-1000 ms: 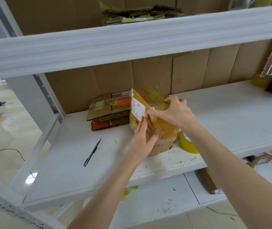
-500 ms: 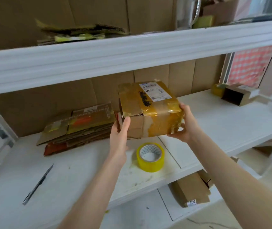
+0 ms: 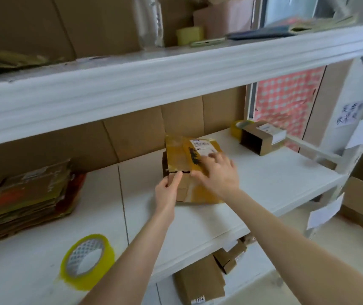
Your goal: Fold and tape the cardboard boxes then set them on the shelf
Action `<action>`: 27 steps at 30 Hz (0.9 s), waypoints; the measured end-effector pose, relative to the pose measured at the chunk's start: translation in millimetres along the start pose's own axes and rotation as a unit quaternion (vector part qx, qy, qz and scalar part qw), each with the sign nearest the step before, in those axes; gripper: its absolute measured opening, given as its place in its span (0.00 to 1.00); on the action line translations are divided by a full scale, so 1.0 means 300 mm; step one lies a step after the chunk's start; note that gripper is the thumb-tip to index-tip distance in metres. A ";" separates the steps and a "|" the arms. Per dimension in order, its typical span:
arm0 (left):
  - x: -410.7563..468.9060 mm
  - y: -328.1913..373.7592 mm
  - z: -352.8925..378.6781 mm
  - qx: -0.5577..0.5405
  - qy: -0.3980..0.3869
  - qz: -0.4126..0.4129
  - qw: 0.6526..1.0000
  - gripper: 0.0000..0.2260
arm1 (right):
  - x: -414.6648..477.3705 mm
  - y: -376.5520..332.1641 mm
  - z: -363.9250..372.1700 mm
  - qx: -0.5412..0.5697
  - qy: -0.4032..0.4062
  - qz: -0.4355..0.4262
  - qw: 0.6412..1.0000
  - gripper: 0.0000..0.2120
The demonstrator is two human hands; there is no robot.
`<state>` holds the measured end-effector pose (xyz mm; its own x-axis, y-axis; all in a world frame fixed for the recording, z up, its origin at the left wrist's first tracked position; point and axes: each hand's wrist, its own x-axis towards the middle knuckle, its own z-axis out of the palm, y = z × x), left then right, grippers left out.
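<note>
taped box sits on the middle shelf, near the back. your left hand pinches its near left corner. your right hand lies flat on top, fingers spread, gripping nothing. this box looks folded, taped and placed; only letting go remains. flat cardboard stack at left is not yet folded. tape roll lies by the front edge.

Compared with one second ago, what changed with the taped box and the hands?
The taped box was lifted from beside the tape roll, carried right and set down farther back on the shelf. The left hand holds its near corner; the right hand lies flat on top. The tape roll and flat cardboard stack stayed put.
</note>
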<state>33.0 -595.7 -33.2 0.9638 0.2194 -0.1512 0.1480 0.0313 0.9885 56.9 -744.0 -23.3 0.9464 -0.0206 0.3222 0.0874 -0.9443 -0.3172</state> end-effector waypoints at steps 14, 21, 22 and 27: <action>0.314 0.016 0.430 0.569 -0.095 0.342 0.742 0.27 | 0.331 0.310 0.063 -0.070 -0.029 0.003 0.997 0.24; 0.387 0.031 0.586 0.616 -0.092 0.278 0.732 0.29 | 0.488 0.472 0.049 -0.048 -0.125 -0.068 0.989 0.30; 0.389 0.036 0.607 0.616 -0.093 0.270 0.734 0.29 | 0.504 0.491 0.041 -0.049 -0.136 -0.075 0.987 0.31; 0.364 0.063 0.643 0.605 -0.050 0.238 0.758 0.29 | 0.513 0.525 0.013 -0.056 -0.123 -0.089 0.987 0.30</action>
<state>183.9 -759.3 -31.6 0.9748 -0.1524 0.1632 -0.1858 -0.9589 0.2142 217.6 -894.7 -27.2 0.9670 0.2170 0.1336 0.2380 -0.9564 -0.1695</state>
